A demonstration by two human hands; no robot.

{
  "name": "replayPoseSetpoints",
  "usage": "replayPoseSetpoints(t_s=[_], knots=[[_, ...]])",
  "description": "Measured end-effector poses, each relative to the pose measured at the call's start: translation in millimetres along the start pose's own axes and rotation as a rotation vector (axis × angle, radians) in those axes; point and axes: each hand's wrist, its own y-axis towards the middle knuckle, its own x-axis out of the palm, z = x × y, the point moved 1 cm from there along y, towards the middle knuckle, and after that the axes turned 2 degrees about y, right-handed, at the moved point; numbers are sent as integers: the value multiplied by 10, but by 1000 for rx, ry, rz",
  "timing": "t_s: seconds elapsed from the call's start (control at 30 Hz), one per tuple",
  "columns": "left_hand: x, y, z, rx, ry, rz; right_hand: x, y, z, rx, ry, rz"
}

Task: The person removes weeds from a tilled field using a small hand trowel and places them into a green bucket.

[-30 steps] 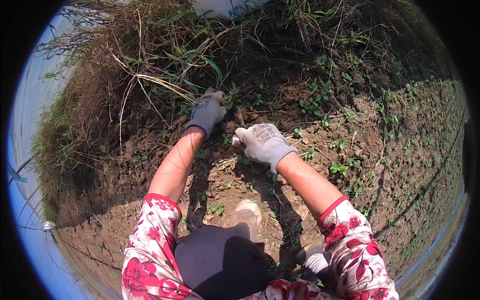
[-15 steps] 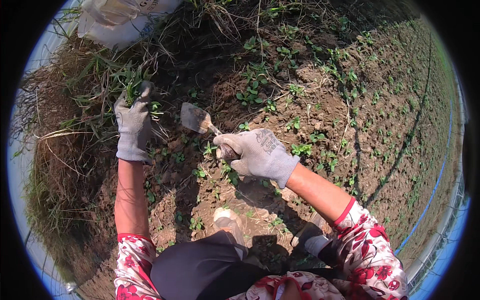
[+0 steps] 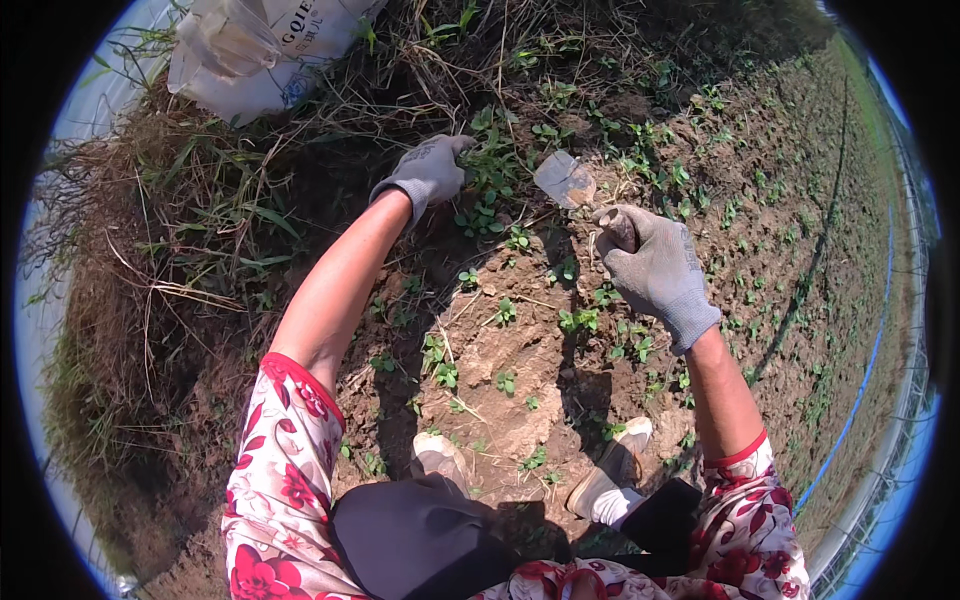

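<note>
My left hand (image 3: pixel 425 172), in a grey glove, reaches out at the edge of a tuft of green weeds (image 3: pixel 490 165). Its fingers look parted, with the leaves just beyond the fingertips; the far side of the hand is hidden. On the right, my gloved right hand (image 3: pixel 655 262) is wrapped round the handle of a small trowel (image 3: pixel 566 181). The trowel's flat, soil-marked blade points away and to the left, over the ground right of the weeds. Small seedlings (image 3: pixel 505 312) grow in the brown soil between my arms.
A white plastic sack (image 3: pixel 270 60) lies at the far left, by a bank of dry and green grass (image 3: pixel 190 220). My shoes (image 3: pixel 612 465) stand on the soil at the bottom. A blue hose or line (image 3: pixel 862 390) runs down the right side, among more seedlings.
My left hand has moved right and away from the grassy bank; the clump it held no longer shows in it. My right hand has carried the trowel right and farther out.
</note>
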Motion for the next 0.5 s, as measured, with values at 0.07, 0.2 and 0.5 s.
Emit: replayPoseSetpoints(t_s=[0.07, 0.2, 0.5], knots=[[132, 139, 160, 97, 26, -112, -79, 210, 29, 0, -65, -83], [346, 333, 95, 122, 153, -257, -36, 590, -104, 34, -157, -264], [584, 650, -294, 17, -164, -246, -44, 965, -145, -31, -170, -314]])
